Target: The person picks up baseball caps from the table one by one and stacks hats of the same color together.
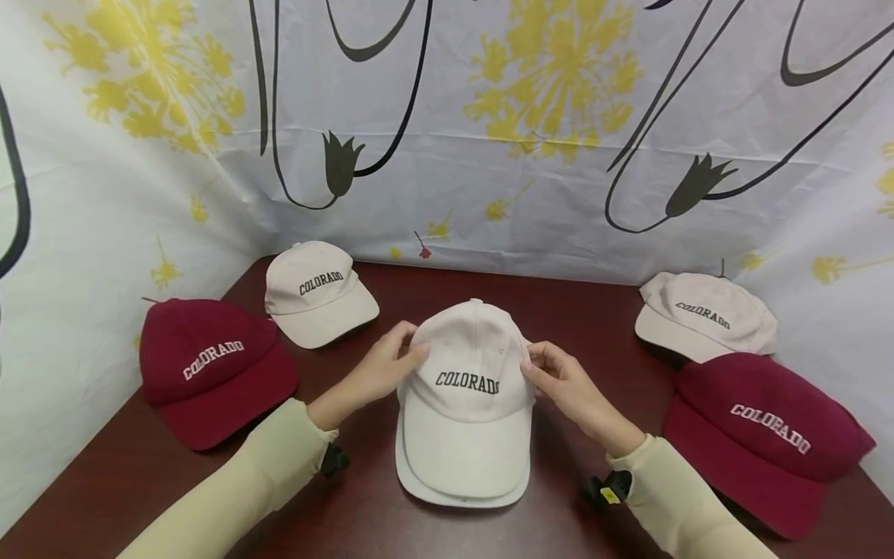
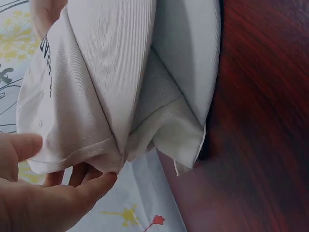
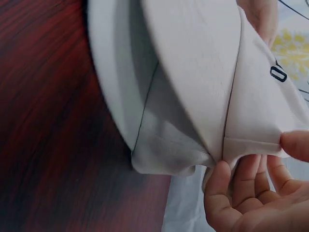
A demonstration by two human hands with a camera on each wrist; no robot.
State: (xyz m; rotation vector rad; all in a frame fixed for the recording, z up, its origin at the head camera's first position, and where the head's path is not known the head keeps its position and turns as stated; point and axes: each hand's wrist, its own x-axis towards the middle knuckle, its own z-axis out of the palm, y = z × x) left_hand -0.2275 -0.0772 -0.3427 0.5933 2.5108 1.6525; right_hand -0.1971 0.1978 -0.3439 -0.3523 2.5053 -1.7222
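Observation:
A cream baseball cap (image 1: 469, 373) with dark COLORADO lettering sits in the middle, its brim toward me. Beneath it lies a second pale cap (image 1: 464, 501), mostly hidden, with only its brim edge showing in the head view. My left hand (image 1: 387, 361) grips the upper cap's left side, thumb outside and fingers under the lower edge. On the opposite side my right hand (image 1: 562, 380) pinches the same cap's edge in the same way. Both wrist views show a gap between the upper brim (image 2: 111, 58) and the lower cap's brim (image 3: 111, 72).
Left of the stack are a maroon cap (image 1: 216, 373) and a cream cap (image 1: 321, 295). Another cream cap (image 1: 705, 314) and a maroon cap (image 1: 768, 439) lie at the right. A patterned white cloth (image 1: 447, 210) hangs behind the dark red wooden table (image 1: 559, 287).

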